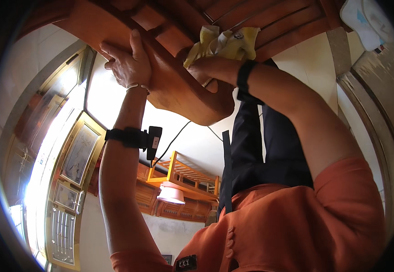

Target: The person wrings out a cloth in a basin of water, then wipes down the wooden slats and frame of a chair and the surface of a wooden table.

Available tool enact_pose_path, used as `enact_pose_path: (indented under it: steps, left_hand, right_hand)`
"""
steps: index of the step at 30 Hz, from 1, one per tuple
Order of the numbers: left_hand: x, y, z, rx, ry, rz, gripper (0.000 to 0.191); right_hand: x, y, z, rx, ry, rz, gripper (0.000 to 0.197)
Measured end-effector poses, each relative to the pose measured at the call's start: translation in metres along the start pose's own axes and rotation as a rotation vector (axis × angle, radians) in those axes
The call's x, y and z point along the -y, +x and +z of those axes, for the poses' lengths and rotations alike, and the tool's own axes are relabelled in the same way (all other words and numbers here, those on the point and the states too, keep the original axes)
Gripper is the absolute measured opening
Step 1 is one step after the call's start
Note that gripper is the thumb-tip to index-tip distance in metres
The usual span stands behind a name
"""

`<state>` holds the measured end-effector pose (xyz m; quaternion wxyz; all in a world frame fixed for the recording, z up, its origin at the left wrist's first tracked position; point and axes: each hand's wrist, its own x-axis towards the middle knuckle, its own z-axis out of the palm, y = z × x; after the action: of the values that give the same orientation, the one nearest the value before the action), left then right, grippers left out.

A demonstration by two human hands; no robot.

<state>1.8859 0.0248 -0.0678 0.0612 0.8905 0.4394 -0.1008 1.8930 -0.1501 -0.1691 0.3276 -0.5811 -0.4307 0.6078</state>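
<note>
A broad, curved wooden armrest (180, 85) of a reddish-brown slatted wooden seat (278, 23) fills the upper middle. My left hand (130, 63) lies on its outer side, thumb up along the face and fingers bent at the edge. On the inner side, my right hand (202, 69) clutches a crumpled yellow and white cloth (224, 44) against the wood. The armrest and cloth partly hide the right fingers. Below the hands, the armrest ends in a rounded, hooked tip (222, 105).
A tall framed door with patterned panels (78, 153) stands on the left beside bright light. An orange wooden slatted rack (186, 173), a pink basin (171, 193) and carved wooden furniture (183, 210) appear upside down behind me. A white and blue item (363, 23) lies at upper right.
</note>
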Motion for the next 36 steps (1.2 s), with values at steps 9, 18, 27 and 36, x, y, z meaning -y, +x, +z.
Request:
enact_pose_path:
  steps: [9,18,27,36]
  left_hand:
    - [0.007,0.004,0.01,-0.055,0.012,0.118,0.11]
    - [0.003,-0.003,0.002,0.013,-0.001,0.007,0.107]
    - [-0.006,0.004,0.005,-0.037,0.011,-0.009,0.106]
    - [-0.001,0.0,0.002,-0.052,0.013,-0.043,0.105]
  right_hand:
    - [-0.022,-0.022,-0.006,-0.016,0.002,0.04,0.021]
    - [-0.027,-0.083,0.049,-0.536,0.286,0.095,0.031]
    - [-0.026,-0.089,0.128,-1.053,1.855,0.537,0.035]
    - [0.012,-0.133,0.035,-0.675,1.252,0.366,0.031]
